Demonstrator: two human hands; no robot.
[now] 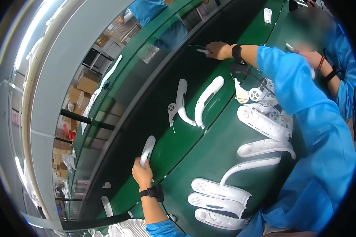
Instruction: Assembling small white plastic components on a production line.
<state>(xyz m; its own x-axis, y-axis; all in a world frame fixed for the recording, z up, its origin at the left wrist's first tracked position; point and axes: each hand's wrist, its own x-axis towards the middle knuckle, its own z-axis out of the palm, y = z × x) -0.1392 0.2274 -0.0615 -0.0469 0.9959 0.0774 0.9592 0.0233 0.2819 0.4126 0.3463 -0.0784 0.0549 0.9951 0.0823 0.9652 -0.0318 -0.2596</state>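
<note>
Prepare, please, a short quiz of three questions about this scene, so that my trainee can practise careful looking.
1. Short answer: What does the left hand hold?
2. True or false: The wrist of the right hand is bare.
3. Multiple choice: Which colour are the person's sleeves? (a) red (b) blue (c) yellow

Key:
1. A curved white part.
2. False; it wears a black band.
3. (b)
</note>
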